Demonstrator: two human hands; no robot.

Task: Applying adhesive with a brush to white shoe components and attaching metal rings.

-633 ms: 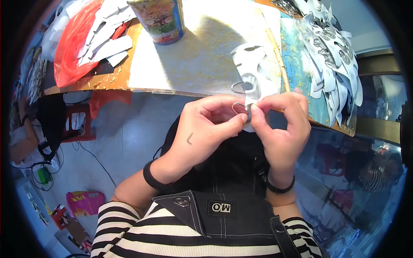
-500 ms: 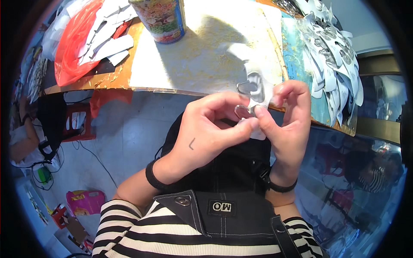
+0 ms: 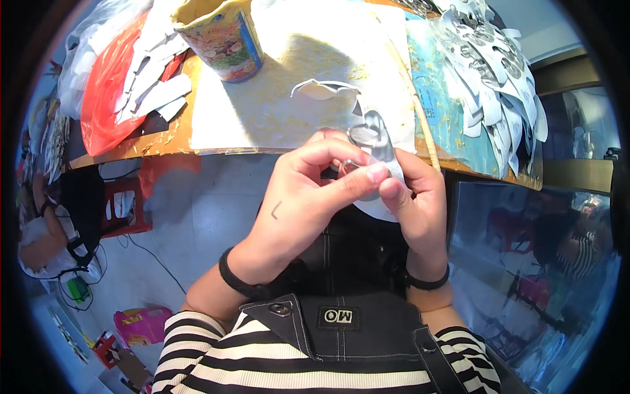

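Note:
Both hands meet just off the table's near edge, around a thin, flexible white-and-silver cut piece (image 3: pixel 379 141), which looks like part of a shoe upper. Two small rounded silver loops show along its left side. My left hand (image 3: pixel 289 187) is closed, its thumb and index finger pinching the piece near the lower loop. From the other side my right hand (image 3: pixel 423 203) grips it, thumb in front and fingers behind. A narrow curled white strap (image 3: pixel 325 88) rises from its far end over the paper. The lower end of the piece is partly hidden by my fingers.
A tin (image 3: pixel 230 56) with yellowish residue at its rim stands on stained white paper (image 3: pixel 282 125). A thin stick (image 3: pixel 420 121) lies along the paper's right side. Similar white-and-silver pieces (image 3: pixel 485 85) are heaped at right. At left are a red plastic bag (image 3: pixel 105 108) and white pieces (image 3: pixel 151 92).
Both hands have moved slightly left with the piece. My right fingers, raised before, now close behind it. The strap's curled end shows more plainly, and the whole view has shifted a little.

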